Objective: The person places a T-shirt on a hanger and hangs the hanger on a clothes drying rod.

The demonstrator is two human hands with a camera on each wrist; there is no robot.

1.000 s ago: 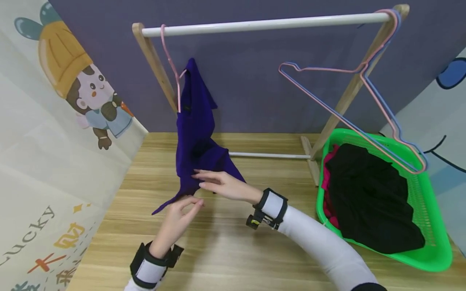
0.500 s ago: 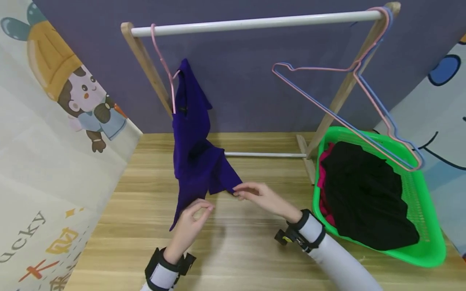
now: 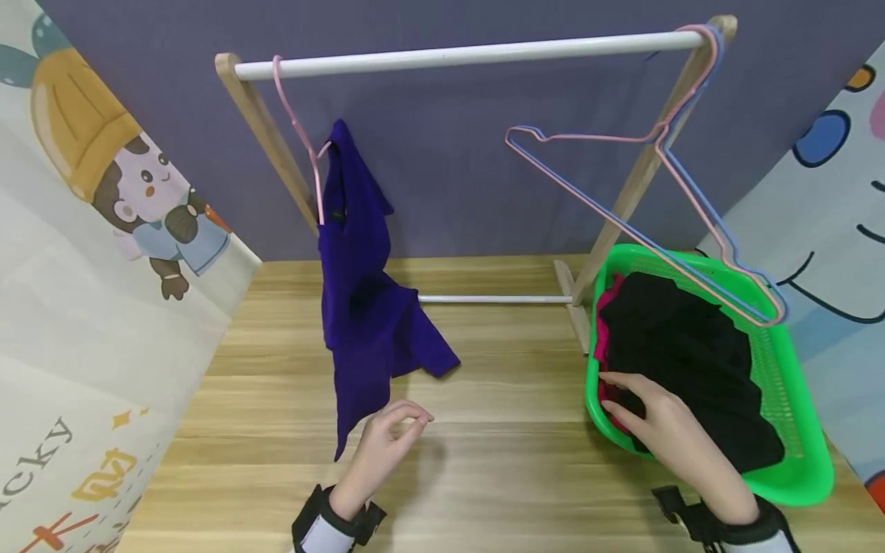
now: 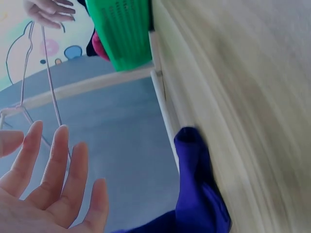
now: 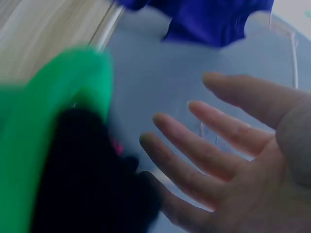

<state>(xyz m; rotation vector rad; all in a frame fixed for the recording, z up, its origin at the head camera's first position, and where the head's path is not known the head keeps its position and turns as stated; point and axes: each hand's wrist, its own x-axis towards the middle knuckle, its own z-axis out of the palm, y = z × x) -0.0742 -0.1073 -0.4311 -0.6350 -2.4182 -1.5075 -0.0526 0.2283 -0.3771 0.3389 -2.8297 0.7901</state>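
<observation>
A dark blue-purple garment hangs from a pink hanger at the left end of the white rail. My left hand is beside the garment's lower edge, fingers loosely bent; the left wrist view shows the palm holding nothing, with the garment's sleeve apart from it. Over the green basket hovers my right hand, its fingers spread and relaxed. Below that hand lie black cloth and, at the basket's left side, red-pink cloth. In the right wrist view the fingers hold nothing.
One pink and one blue hanger hang close together at the rail's right end. The wooden posts carry the white rail, with a low white bar near the wood-grain surface. A dark wall stands behind.
My right hand has left the garment and moved right to the basket. The garment's lower part now hangs down more. My left hand has shifted slightly right and down.
</observation>
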